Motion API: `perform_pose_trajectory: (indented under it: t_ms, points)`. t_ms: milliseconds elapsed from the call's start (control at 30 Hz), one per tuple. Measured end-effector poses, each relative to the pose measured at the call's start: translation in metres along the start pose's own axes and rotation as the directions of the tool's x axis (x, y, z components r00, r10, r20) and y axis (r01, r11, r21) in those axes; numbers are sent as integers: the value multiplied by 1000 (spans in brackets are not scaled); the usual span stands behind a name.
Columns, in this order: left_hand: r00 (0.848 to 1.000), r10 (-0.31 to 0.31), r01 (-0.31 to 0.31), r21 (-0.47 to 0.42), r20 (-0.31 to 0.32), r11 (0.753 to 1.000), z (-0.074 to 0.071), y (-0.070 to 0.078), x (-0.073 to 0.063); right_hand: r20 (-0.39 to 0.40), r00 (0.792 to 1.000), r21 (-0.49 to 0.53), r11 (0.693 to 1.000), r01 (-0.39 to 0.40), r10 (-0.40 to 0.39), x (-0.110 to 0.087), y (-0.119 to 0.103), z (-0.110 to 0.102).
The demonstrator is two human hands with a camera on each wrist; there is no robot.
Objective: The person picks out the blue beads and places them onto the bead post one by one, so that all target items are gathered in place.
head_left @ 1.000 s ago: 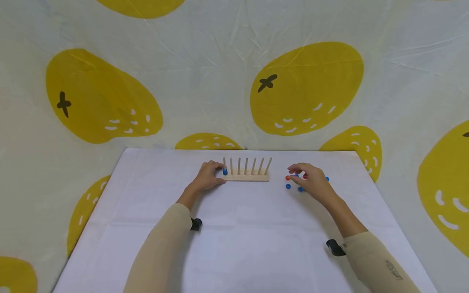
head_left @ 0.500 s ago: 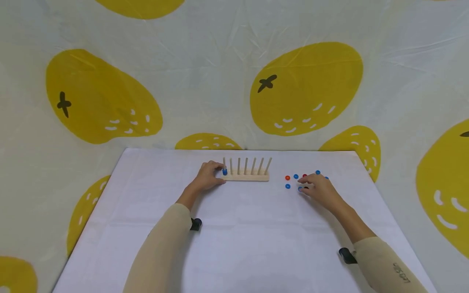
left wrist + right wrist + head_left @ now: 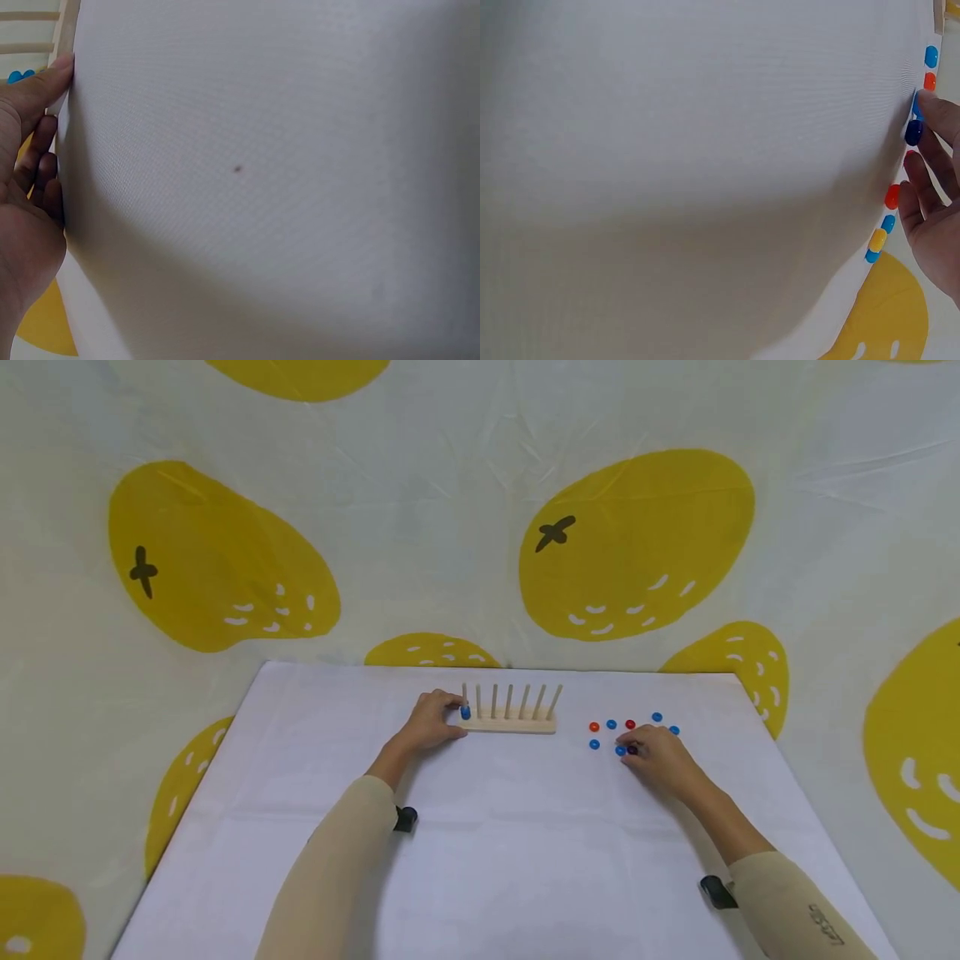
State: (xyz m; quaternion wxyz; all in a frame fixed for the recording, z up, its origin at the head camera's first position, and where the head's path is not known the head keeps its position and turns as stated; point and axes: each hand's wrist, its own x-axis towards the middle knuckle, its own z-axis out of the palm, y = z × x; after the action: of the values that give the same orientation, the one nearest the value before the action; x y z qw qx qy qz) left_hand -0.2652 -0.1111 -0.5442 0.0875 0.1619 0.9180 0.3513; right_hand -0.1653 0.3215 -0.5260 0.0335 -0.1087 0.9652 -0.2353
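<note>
"What's moved?"
"The right hand, from near the orange bead to a blue bead on the table, beside a dark bead."
"Pinching it?"
"Thumb and finger stand narrowly about it; whether they grip, I can't tell."
"And the left hand?"
"Holding the end of the peg rack, probably to steady it."

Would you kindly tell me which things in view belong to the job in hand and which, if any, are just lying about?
Likely part of the job:
wooden peg rack, held by the left hand
blue beads on it
loose beads, by the right hand

Likely just surroundings:
white tablecloth
yellow-patterned backdrop
black wrist cameras
</note>
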Motion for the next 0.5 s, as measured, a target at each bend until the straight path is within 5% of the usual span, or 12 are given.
perform_pose_trajectory:
  t_ms: [500]
  points:
    - [1000,-5,5,5,-8,1000,0,3,-1,-14,1000,-17,1000,-5,5,0,0,5]
